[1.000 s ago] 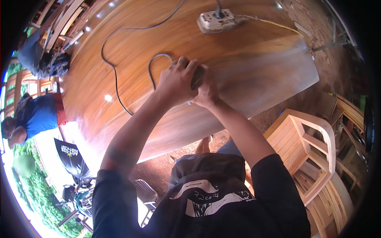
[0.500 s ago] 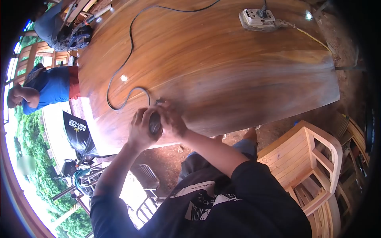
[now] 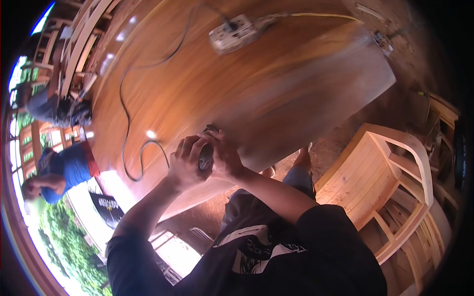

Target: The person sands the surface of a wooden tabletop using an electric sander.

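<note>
Both hands grip a dark corded power sander (image 3: 205, 158) on the wooden tabletop (image 3: 276, 93), near its close edge. My left hand (image 3: 187, 160) wraps around its left side, fingers curled over the top. On the other side, my right hand (image 3: 224, 155) is closed around the tool. Its round dark body shows between the hands; the underside is hidden. A black cord (image 3: 127, 106) loops across the wood to a white power outlet box (image 3: 233, 33). Around and right of the tool, the wood looks paler and greyish.
A pale wooden chair (image 3: 363, 185) stands close on the right, with wooden pieces beside it. At the far left are a person in a blue shirt (image 3: 71, 167) and another person (image 3: 44, 106). A yellow cord (image 3: 321, 16) runs from the outlet box past the table's far end.
My view has turned, so the table, outlet box and people appear shifted and rotated. Both hands stay closed on the sander, which now appears slightly farther right and closer to the outlet box.
</note>
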The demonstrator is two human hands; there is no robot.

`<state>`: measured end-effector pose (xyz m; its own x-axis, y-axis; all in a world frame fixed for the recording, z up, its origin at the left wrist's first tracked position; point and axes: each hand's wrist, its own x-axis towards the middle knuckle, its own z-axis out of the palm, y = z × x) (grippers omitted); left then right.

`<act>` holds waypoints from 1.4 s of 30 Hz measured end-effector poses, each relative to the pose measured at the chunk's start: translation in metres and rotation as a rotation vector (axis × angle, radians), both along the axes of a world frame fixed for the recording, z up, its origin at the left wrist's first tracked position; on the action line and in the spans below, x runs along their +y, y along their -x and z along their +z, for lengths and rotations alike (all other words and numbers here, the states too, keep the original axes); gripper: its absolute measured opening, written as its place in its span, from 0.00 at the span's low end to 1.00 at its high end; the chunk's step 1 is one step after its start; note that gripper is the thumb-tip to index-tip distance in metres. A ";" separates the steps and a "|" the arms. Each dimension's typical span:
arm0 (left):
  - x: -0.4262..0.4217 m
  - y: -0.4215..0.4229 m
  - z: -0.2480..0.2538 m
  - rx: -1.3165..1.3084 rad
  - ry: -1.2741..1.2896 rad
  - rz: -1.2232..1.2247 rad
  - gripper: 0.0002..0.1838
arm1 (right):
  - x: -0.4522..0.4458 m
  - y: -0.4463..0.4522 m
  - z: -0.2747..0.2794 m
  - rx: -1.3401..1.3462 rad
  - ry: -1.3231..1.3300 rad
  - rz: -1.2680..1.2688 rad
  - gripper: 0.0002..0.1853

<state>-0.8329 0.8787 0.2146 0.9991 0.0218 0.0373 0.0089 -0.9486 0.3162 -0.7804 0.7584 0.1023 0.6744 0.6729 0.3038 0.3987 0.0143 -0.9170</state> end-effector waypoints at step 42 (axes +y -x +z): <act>-0.323 -0.581 -0.029 0.003 -0.020 -0.515 0.34 | -0.330 -0.519 -0.019 -0.224 0.201 -0.635 0.38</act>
